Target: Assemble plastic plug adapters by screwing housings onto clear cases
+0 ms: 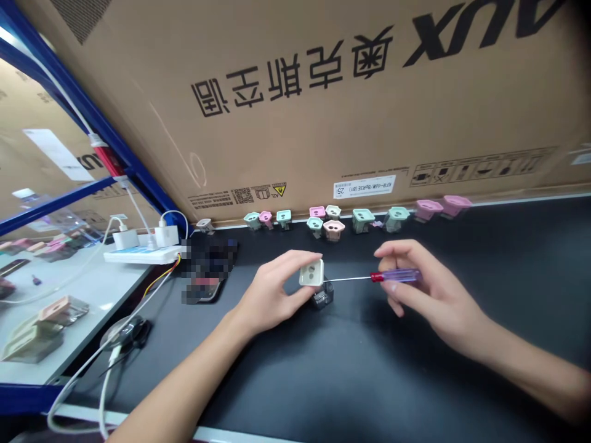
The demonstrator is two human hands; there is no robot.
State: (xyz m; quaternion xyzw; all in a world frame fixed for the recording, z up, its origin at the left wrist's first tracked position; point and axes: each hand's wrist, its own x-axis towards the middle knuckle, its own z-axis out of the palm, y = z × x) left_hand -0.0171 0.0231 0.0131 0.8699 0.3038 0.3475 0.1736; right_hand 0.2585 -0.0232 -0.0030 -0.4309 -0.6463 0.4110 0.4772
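A mosaic blur hides the dark objects point(207, 267) beside the power strip point(138, 254), so they cannot be made out. The left hand point(270, 289) covers part of the white block point(311, 272), and the block partly hides the dark box point(322, 298) under it. The tip of the screwdriver point(394, 275) cannot be seen where its shaft meets the block. The right hand's fingers point(392, 289) partly cover the handle. Both forearms run off the frame, as does the carton point(323, 104). The lilac bit point(377, 224) is too small to identify.
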